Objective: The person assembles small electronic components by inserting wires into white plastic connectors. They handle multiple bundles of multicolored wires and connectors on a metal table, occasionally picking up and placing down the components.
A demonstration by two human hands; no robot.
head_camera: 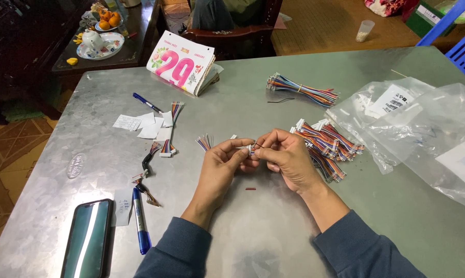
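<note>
Left hand (223,163) closed in a pinch: thumb and forefinger grip a small white connector (249,149) of a multicoloured wire harness (204,142), whose loose wire ends fan out to the left past the knuckles. Right hand (286,157) curled shut, fingertips meeting the same connector from the other side; a thin dark wire shows between the two hands. Both hands are held just above the bench (273,226), a dull metal sheet.

Below the hands, a short red piece (250,189) lies on the bench. Just right of the right hand, a heap of rainbow wire harnesses (327,144); beyond it, clear plastic bags (423,128). Farther back, a tied bundle of harnesses (302,90). To the left: another harness (171,128) beside paper slips (147,123), a blue pen (141,221), a phone (87,239). A tear-off calendar (181,63) at the far edge.
</note>
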